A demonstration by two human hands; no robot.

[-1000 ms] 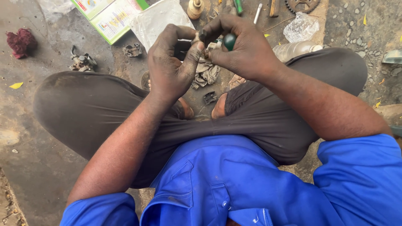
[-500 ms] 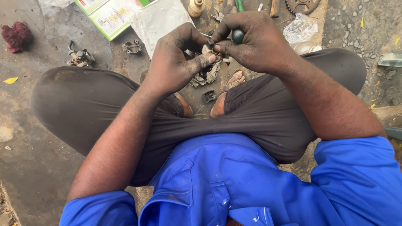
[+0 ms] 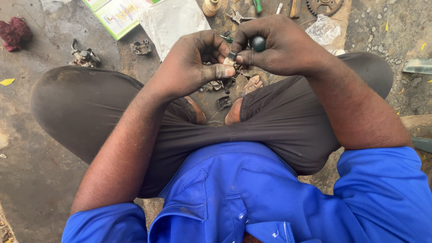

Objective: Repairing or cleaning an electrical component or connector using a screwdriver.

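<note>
Head view shows both hands drawn closer together than a second ago — the right hand [image 3: 283, 45] pinching a dark round-handled tool [image 3: 258, 43], the left hand [image 3: 191, 67] now pinching a small part [image 3: 232, 56] against its tip, above the crossed legs [image 3: 279, 121].

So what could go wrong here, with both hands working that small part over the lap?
1. The small dark part is pinched only at the fingertips of the left hand; if it slips it could drop among the metal scraps on the ground.
2. The right hand drives a dark-handled tool toward the left thumb, so a slip might jab it.
</note>
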